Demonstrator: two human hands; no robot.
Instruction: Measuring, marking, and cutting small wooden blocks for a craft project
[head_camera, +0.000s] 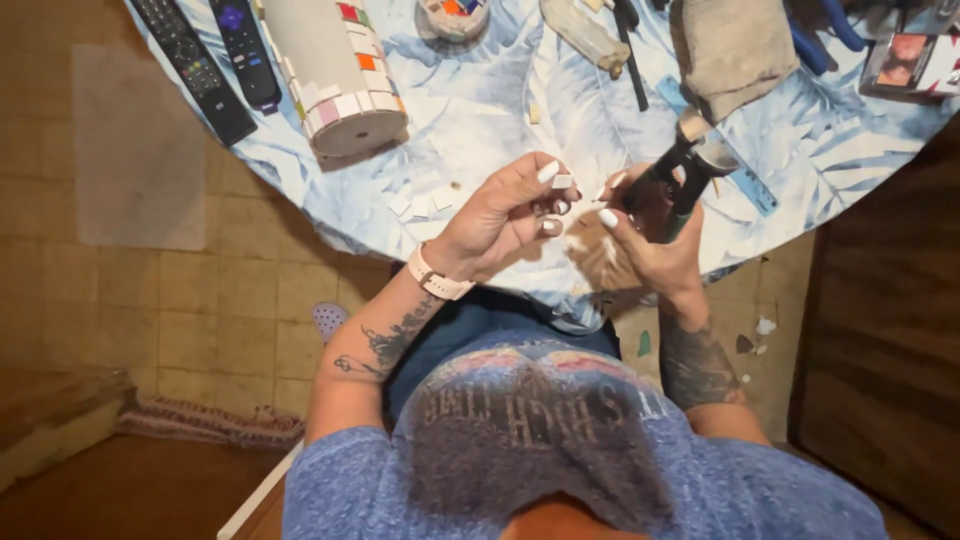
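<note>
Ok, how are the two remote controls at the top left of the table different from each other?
The larger remote is longer, reaching nearer the edge of the table, and its face is crowded with many small buttons. The smaller remote is shorter and plainer, with a purple pad near its top and few buttons. Both are black, slim, and lie flat side by side on the blue leaf-patterned cloth, angled the same way, left of the mosaic-tiled cylinder.

Two remotes (212, 55); tiled cylinder (335, 75)
</note>
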